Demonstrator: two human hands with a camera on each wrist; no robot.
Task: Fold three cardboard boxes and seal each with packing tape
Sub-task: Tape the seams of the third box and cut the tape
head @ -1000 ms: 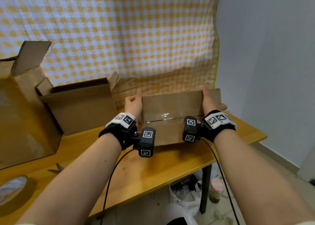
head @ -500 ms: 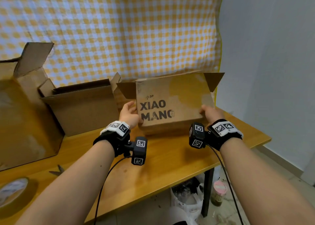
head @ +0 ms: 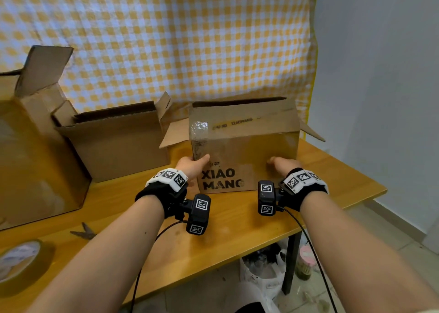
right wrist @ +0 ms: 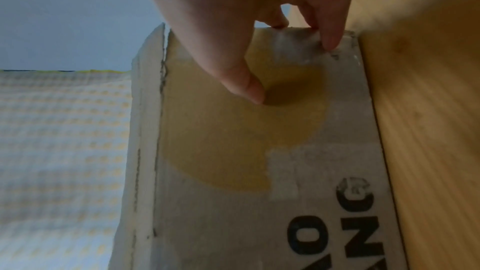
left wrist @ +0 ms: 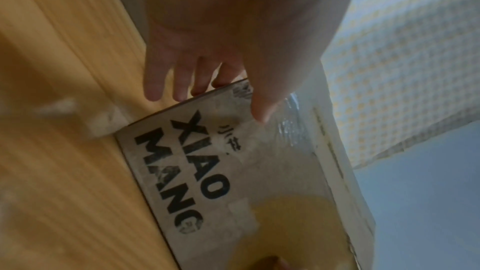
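Observation:
A cardboard box printed XIAO MANG (head: pixel 247 151) stands upright on the wooden table (head: pixel 237 222), its top open and its flaps spread. Clear tape (head: pixel 198 132) shines on its upper left corner. My left hand (head: pixel 192 164) holds the lower left corner, thumb on the printed front, fingers along the left side. In the left wrist view the box (left wrist: pixel 233 171) fills the frame below that hand (left wrist: pixel 221 98). My right hand (head: pixel 281 164) holds the lower right of the front. In the right wrist view its thumb presses the box (right wrist: pixel 233 141) face while the hand (right wrist: pixel 291 69) curls its fingers over the right edge.
Two more open boxes stand to the left: a mid-sized one (head: pixel 118 146) close beside the printed box and a large one (head: pixel 31 158) at the far left. A tape roll (head: pixel 19 260) and scissors (head: pixel 84 232) lie near the front left. The table ends just right of the box.
The box has been turned from lying with its taped seam toward me to standing upright with its open top up. Both hands moved from its upper edge to its lower corners.

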